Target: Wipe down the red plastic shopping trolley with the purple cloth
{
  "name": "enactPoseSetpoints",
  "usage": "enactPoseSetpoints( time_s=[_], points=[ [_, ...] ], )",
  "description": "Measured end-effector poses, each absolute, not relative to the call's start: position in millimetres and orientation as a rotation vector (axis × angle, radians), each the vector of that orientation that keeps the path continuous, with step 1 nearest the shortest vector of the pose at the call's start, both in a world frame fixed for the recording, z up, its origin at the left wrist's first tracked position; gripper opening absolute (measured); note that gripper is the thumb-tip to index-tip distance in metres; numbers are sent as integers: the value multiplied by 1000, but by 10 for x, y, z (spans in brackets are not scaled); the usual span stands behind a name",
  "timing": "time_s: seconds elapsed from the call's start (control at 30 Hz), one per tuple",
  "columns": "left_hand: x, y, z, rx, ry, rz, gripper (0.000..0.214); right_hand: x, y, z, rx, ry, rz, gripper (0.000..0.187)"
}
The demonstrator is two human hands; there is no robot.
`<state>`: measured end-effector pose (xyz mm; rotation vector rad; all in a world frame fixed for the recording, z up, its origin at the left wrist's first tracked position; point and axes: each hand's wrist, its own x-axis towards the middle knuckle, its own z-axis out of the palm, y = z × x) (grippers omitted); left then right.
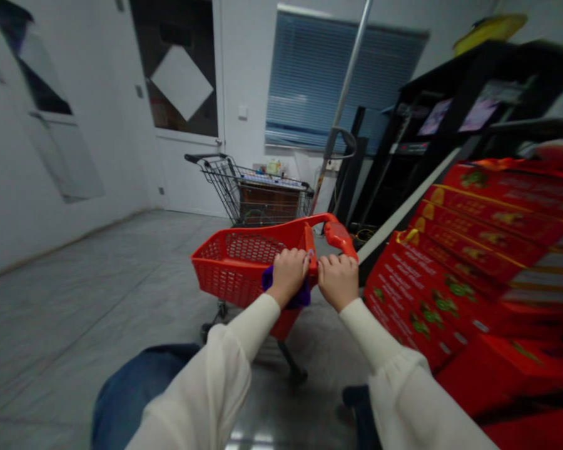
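The red cart stands on the floor, well out from its left edge, handle end near the boxes. The left hand's fingers are clenched on a purple cloth at the cart's rim; the right hand's grasp the cart below the handle. Risk noted: uneven pressure could roll the wheels, swinging the cart into the boxes.

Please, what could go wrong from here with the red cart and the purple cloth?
The red cart stands on wheels, so it might roll if the left hand or right hand pushes hard. It could then bump the stacked red boxes at right or the metal cart beyond. The purple cloth, bunched at the left hand, might slip.
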<state>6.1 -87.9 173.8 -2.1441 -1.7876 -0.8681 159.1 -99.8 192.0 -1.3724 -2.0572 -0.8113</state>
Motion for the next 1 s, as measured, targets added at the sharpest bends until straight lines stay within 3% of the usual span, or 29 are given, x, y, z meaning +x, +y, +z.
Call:
enactPoseSetpoints(
  time_s=[0.23,0.5,0.77,1.0],
  points=[
    [-506,-780,1569,-2066,-1945,-731,33,1871,-864,1934,-1273,-2052,-696,31],
    [152,-931,1849,-2149,-1711,-880,34,1681,-842,1797,-1332,-1940,-681,31],
    [-396,-854,1652,-2020,-1926,-781,33,1604,-858,1799,-1323,-1884,-658,31],
    [80,-943,1845,-2060,-1685,-865,30,1480,-913,1780,-1323,-1838,-662,33]
  ],
)
